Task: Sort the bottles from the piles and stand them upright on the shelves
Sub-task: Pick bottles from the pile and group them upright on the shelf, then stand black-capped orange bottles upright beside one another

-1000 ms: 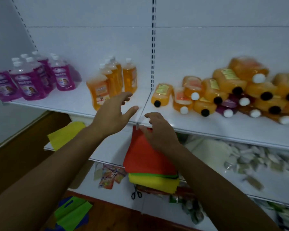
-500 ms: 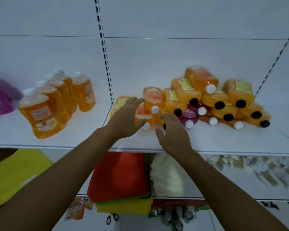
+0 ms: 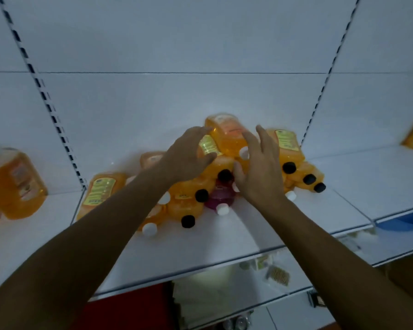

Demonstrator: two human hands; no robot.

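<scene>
Both hands reach into the pile of bottles [image 3: 200,186] lying on their sides on the shelf [image 3: 224,239]. The left hand [image 3: 188,158] and right hand [image 3: 260,172] are spread, fingers relaxed, gripping nothing, flanking the topmost orange bottle [image 3: 227,134] between them, likely because lifting from the top keeps the stack from rolling. A purple bottle [image 3: 221,197] lies just below the right hand. Far left of the left hand, an orange bottle [image 3: 14,184] stands upright.
</scene>
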